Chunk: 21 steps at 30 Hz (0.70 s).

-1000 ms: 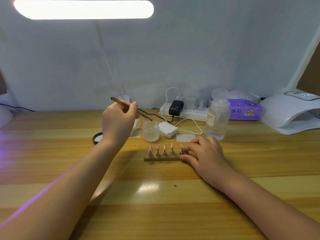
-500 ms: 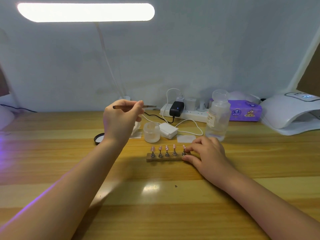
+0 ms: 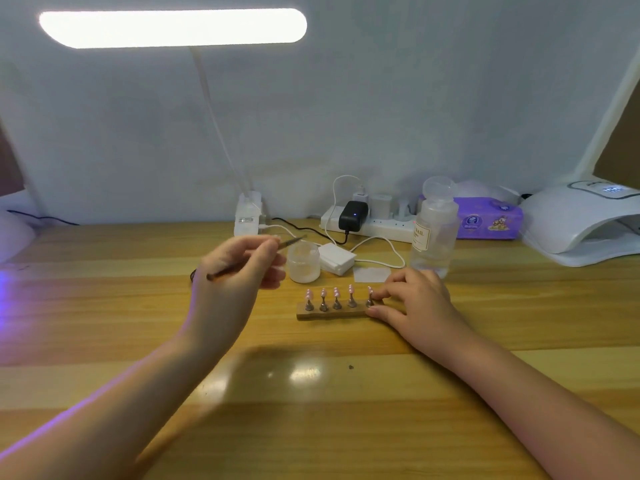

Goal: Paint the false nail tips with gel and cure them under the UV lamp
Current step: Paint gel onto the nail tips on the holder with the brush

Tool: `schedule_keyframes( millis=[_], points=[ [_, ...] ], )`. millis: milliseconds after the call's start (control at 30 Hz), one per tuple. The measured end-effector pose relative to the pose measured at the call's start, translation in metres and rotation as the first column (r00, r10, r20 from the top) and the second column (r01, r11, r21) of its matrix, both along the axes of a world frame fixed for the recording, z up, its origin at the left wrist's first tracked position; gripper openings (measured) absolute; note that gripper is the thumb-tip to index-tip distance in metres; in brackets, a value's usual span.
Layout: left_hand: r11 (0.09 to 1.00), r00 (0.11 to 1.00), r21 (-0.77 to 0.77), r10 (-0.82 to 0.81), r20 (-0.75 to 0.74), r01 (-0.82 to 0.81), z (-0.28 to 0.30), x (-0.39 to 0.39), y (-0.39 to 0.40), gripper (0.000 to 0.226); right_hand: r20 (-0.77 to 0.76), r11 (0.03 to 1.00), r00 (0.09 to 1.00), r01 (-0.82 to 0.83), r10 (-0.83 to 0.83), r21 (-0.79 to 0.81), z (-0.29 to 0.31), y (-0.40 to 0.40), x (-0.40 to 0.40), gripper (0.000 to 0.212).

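Observation:
Several pink false nail tips (image 3: 336, 293) stand on metal pegs in a wooden holder strip (image 3: 329, 314) at the middle of the table. My right hand (image 3: 414, 299) pinches the holder's right end between thumb and fingers. My left hand (image 3: 239, 271), blurred by motion, holds a thin brown nail brush (image 3: 289, 242) just left of a small frosted gel jar (image 3: 304, 262); the brush tip points over the jar's rim. The white UV lamp (image 3: 585, 223) sits at the far right.
A clear liquid bottle (image 3: 434, 233), white pads (image 3: 337, 259), a power strip with chargers (image 3: 367, 221), a purple tissue pack (image 3: 490, 220) and a desk lamp base (image 3: 247, 214) line the back. A dark lid peeks out behind my left wrist. Purple light glows at the left edge.
My left hand has moved down and to the right, turning the brush so its tip now points toward the gel jar. My right hand has stayed on the holder.

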<state>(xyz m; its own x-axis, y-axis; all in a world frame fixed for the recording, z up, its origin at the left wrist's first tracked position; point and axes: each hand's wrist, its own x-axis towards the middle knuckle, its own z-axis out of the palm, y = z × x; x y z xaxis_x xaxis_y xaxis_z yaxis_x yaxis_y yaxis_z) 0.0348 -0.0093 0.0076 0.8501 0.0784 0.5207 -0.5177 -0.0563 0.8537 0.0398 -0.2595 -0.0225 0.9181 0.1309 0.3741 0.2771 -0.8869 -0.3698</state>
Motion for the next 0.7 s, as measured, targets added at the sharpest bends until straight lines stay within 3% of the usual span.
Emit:
schedule_keyframes(
  millis=[300, 467, 567, 700],
  points=[
    [0.941, 0.997, 0.339, -0.026, 0.073, -0.001, -0.036, -0.005, -0.001, 0.012, -0.083, 0.995, 0.996, 0.000, 0.008, 0.099, 0.000, -0.002, 0.000, 0.027],
    [0.873, 1.000, 0.487, -0.028, -0.004, 0.026, -0.042, -0.005, 0.001, 0.054, -0.071, 0.992, 0.997, -0.008, 0.017, 0.125, 0.001, 0.000, -0.001, 0.024],
    [0.814, 0.998, 0.579, -0.048, -0.030, 0.057, -0.043, -0.002, 0.000, 0.060, -0.084, 0.990, 0.996, 0.001, 0.011, 0.142, 0.002, 0.000, -0.003, 0.022],
    [0.804, 0.996, 0.588, -0.071, -0.052, 0.088, -0.045, 0.000, 0.000, 0.065, -0.108, 0.991, 0.994, 0.023, -0.009, 0.133, 0.002, -0.001, -0.004, 0.030]
  ],
)
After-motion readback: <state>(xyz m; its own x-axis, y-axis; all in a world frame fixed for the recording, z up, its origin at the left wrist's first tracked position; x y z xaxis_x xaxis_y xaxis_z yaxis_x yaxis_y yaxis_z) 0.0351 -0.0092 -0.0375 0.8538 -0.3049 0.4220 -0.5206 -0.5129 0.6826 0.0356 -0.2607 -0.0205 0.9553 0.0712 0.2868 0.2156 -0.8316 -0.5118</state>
